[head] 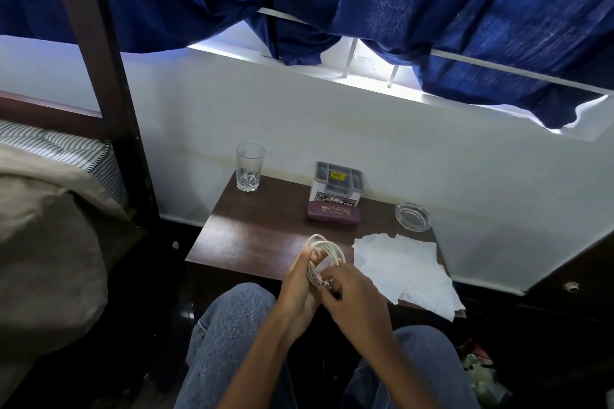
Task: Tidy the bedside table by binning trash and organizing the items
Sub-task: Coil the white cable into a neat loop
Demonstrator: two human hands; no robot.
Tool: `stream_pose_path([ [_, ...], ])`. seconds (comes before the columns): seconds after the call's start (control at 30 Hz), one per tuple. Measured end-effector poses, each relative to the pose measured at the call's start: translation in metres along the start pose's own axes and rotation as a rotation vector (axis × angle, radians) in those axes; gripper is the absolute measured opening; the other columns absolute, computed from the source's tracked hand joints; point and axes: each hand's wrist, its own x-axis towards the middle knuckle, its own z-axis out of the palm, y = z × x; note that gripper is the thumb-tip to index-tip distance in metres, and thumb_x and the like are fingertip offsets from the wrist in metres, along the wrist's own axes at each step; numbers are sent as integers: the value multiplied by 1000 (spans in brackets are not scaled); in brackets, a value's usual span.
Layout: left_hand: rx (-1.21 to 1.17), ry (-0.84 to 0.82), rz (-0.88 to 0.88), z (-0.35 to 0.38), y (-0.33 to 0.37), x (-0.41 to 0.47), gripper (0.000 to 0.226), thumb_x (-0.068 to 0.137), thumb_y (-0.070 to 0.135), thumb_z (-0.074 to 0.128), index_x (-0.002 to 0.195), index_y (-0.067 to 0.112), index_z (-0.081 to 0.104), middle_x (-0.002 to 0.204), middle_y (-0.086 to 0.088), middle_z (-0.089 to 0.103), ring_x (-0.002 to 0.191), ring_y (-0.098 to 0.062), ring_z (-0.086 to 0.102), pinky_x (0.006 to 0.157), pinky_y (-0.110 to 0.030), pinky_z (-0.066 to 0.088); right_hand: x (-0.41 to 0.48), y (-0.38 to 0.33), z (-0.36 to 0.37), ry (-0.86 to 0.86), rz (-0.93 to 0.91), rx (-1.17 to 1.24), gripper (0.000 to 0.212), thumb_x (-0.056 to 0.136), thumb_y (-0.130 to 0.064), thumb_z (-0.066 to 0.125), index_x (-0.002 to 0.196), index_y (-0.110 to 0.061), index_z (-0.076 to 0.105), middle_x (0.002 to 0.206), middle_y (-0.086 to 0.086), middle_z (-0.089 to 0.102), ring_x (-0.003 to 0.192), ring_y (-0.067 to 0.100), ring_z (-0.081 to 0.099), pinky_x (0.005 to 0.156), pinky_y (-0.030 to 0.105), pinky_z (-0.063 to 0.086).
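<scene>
Dark bedside table point(252, 226) under blue curtains point(465, 10).

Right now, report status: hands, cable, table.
Left hand and right hand both on white cable, coiled. Tissues still loose on bedside table. Nothing blocking.
</scene>
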Motion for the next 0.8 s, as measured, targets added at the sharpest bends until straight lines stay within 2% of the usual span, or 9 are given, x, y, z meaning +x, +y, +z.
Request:
stream_pose_path([
  [0.17, 91, 53, 73, -4, 2, 1, 36, 102, 23, 32, 87, 8, 60, 63, -2, 70, 58, -10, 67, 56, -21, 55, -9, -10, 0, 161, -84, 183, 31, 80, -34, 43, 90, -20, 68, 82, -7, 65, 70, 9, 58, 60, 27, 51],
  [0.3, 189, 68, 97, -3, 1, 0, 35, 102, 22, 31, 84, 10, 58, 59, 2, 67, 52, -4, 64, 50, -16, 51, -19, -21, -4, 212, -187, 328, 17, 77, -27, 50, 85, -24, 65, 76, -11, 62, 64, 3, 56, 56, 19, 48],
  [0.4, 180, 85, 94, -2, 2, 1, 34, 101, 25, 32, 86, 9, 58, 69, -3, 67, 59, -10, 64, 56, -24, 54, -19, -20, -17, 285, -195, 446, 14, 76, -23, 53, 82, -23, 66, 73, -10, 61, 64, 3, 57, 57, 13, 46],
  [0.5, 53, 73, 61, -4, 5, 5, 35, 100, 30, 33, 89, 6, 57, 81, -12, 67, 72, -22, 64, 71, -38, 53, -12, -2, -32, 366, -116, 531, 14, 73, -17, 54, 76, -18, 68, 77, -11, 61, 65, 5, 59, 57, 11, 44],
  [0.6, -94, 17, 14, -6, 8, 7, 38, 101, 31, 31, 71, 15, 49, 62, 0, 58, 58, -14, 61, 77, -41, 50, -4, 16, -42, 422, -44, 484, 19, 71, -7, 54, 73, -23, 64, 83, -13, 62, 69, 5, 60, 56, 9, 44],
  [0.67, -171, -3, -22, -4, 9, 6, 38, 101, 30, 28, 69, 17, 42, 53, 3, 53, 50, -11, 60, 73, -38, 52, -2, 24, -42, 443, -6, 479, 20, 70, -11, 54, 71, -30, 60, 83, -15, 62, 69, 5, 60, 55, 10, 44],
  [0.73, -197, 13, -50, -2, 9, 5, 38, 102, 29, 27, 68, 16, 40, 50, 0, 56, 47, -12, 60, 58, -28, 53, -2, 31, -40, 440, 25, 475, 17, 70, -16, 56, 70, -34, 57, 78, -13, 63, 70, 5, 60, 55, 10, 44],
  [0.8, -240, 8, -75, -2, 11, 5, 39, 102, 30, 27, 68, 16, 40, 50, 0, 54, 45, -12, 58, 48, -21, 50, -3, 40, -34, 404, 73, 436, 22, 76, -8, 61, 74, -30, 60, 70, -12, 62, 74, 2, 60, 57, 8, 44],
])
